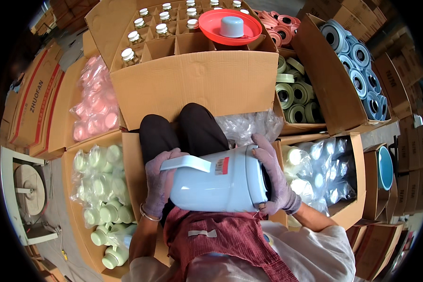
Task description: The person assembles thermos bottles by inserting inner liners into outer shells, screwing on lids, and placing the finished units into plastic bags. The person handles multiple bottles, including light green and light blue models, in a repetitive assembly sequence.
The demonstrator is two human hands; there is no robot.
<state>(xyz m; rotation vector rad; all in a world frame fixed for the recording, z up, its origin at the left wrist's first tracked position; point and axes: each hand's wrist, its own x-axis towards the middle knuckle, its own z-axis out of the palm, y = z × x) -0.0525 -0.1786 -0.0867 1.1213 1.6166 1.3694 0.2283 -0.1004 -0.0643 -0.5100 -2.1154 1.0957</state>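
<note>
At the far left, we have a pale grey metal stand bearing a round disc (32, 190), and beyond it tall brown cardboard cartons with red stripes (35, 96). Next come pink pieces in clear plastic film (97, 104), and nearer us an open carton of pale green plastic vessels (99, 184), many of them bagged.

Our left hand (160, 181), in a lilac-grey knit glove, holds the closed end of a glossy light blue plastic jug (211, 190). Its fingers are bent against that end beside the jug's flat light blue handle (188, 162); some are hidden behind it. The jug lies on its side above our lap, handle uppermost, a white-and-red sticker (222, 166) on its wall.

Farther off, white-capped glass bottles (162, 29) stand in a divided carton, with a round red plastic dish (206, 29) holding a pale blue cup (232, 27).

Our right hand (276, 176), gloved alike, spans the jug's dark open end, fingers spread, pinching the rim between the upper fingertips and the thumb below.

Rightward we see olive-green plastic rings (301, 91), light blue plastic rings (360, 55) and a round blue tub (385, 168).
</note>
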